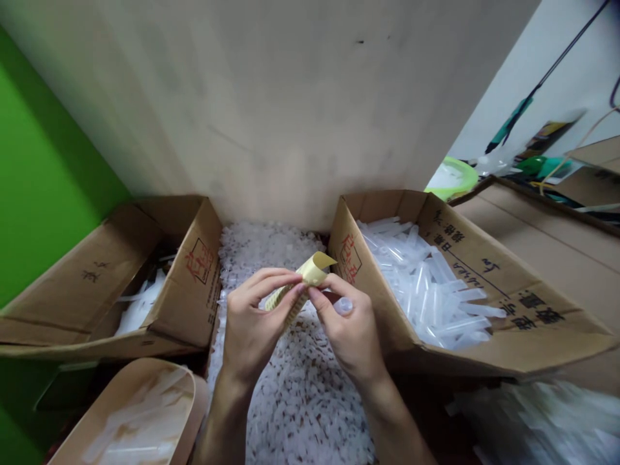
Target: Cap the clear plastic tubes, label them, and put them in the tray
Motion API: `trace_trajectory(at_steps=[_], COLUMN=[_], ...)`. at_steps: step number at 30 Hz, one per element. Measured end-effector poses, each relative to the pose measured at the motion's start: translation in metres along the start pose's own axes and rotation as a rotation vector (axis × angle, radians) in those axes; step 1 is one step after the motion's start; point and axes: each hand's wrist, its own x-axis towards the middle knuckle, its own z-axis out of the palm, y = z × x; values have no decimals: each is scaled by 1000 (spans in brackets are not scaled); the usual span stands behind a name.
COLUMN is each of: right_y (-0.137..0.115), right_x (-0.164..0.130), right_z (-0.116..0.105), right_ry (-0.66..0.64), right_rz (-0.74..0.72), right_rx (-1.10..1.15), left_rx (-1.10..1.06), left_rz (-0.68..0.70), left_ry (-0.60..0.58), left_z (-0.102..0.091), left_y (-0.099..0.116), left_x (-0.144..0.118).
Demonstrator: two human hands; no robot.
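Both hands meet in front of me over a heap of small white translucent pieces [310, 381]. My left hand [259, 307] pinches a curled, pale yellow sheet of labels [314, 266] with rows of small print on its lower part. Beside it, my right hand [349, 323] is closed around a translucent plastic tube [343, 305], whose round end shows at the palm. Its thumb and forefinger touch the sheet's edge. Whether a single label lies between those fingertips is too small to tell.
To the right, a cardboard box [484, 258] holds many translucent tubes [426, 290]. At left stands another box [194, 278] with white pieces inside. A beige bin [194, 400] with clear pieces sits lower left. Bagged pieces [542, 420] lie lower right. A pale wall [290, 116] rises behind.
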Motion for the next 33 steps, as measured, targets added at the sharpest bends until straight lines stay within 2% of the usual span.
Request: trace_trajectory(at_steps=[11, 22, 33], right_y=[4, 1, 5], right_x=[3, 2, 2], right_z=[-11, -7, -1], right_ry=[-19, -8, 20], right_rz=[-91, -105, -13], right_rx=[-171, -108, -92], left_rx=[-11, -94, -156], left_rz=[-6, -64, -139], left_ry=[11, -55, -162], left_z=[4, 1, -4], left_y=[3, -2, -1], left_x=[-2, -1, 0])
